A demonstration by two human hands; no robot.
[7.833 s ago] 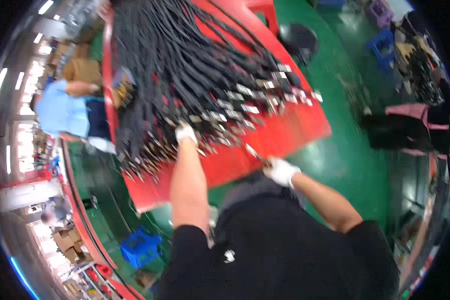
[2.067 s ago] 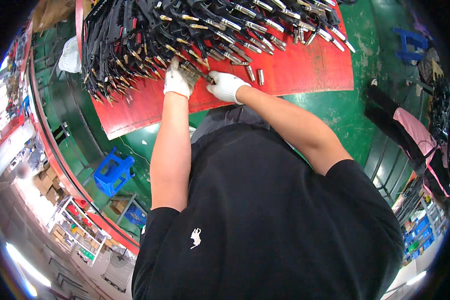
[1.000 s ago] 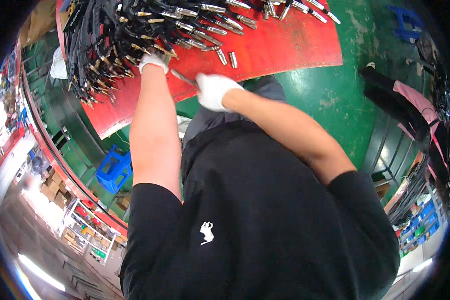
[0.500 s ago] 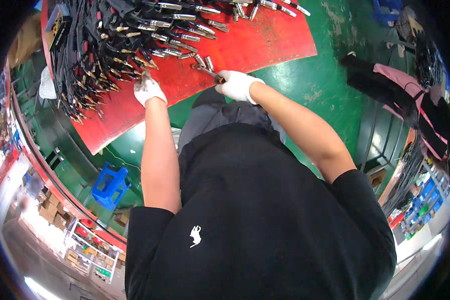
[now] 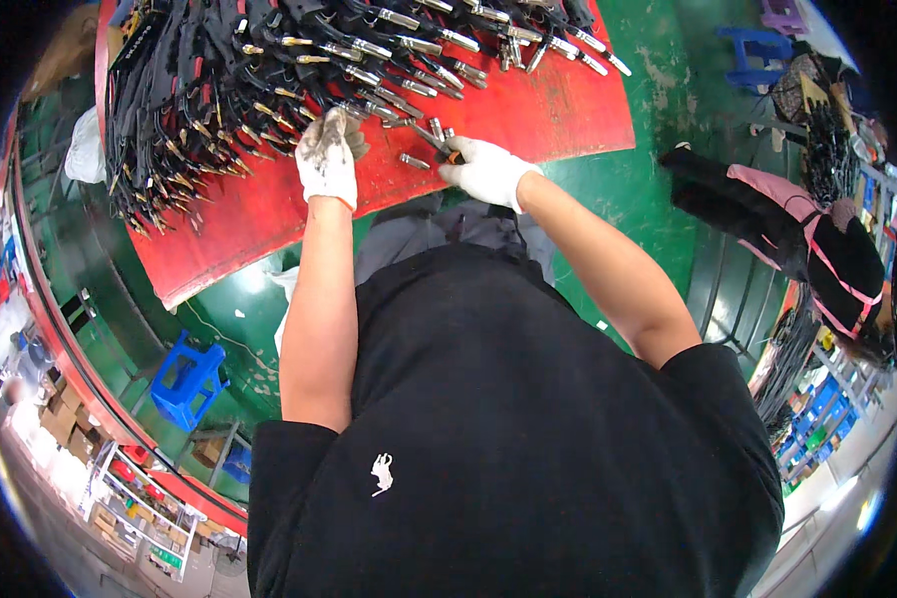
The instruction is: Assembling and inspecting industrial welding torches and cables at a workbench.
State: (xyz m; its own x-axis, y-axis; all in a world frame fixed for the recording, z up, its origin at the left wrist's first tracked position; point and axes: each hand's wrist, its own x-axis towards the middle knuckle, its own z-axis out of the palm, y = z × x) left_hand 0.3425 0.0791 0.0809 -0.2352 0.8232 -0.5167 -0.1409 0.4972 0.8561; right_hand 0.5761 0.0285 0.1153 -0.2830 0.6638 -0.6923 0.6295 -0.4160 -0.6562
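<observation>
My left hand (image 5: 327, 159), in a white glove with dirty fingertips, is closed at the near edge of a large heap of black cables (image 5: 209, 70) with metal ends. Its curled fingers hide what they grip among the brass-coloured tips. In my right hand (image 5: 486, 171), also white-gloved, is a metal hand tool (image 5: 431, 137); its long shank points toward the heap, and its exact kind is too small to tell. One loose silver connector (image 5: 414, 160) lies on the red tabletop (image 5: 558, 110) between my hands. Other short silver fittings lie beside the tool.
The red table's near edge runs just in front of my lap. A blue plastic stool (image 5: 187, 381) stands on the green floor to the left. On the right, black and pink clothing (image 5: 782, 214) hangs over a rack. A white bag (image 5: 86, 147) is beyond the table's left end.
My left hand has moved right and farther onto the cable heap. My right hand has shifted slightly right, still holding the tool. The whole view has turned a little.
</observation>
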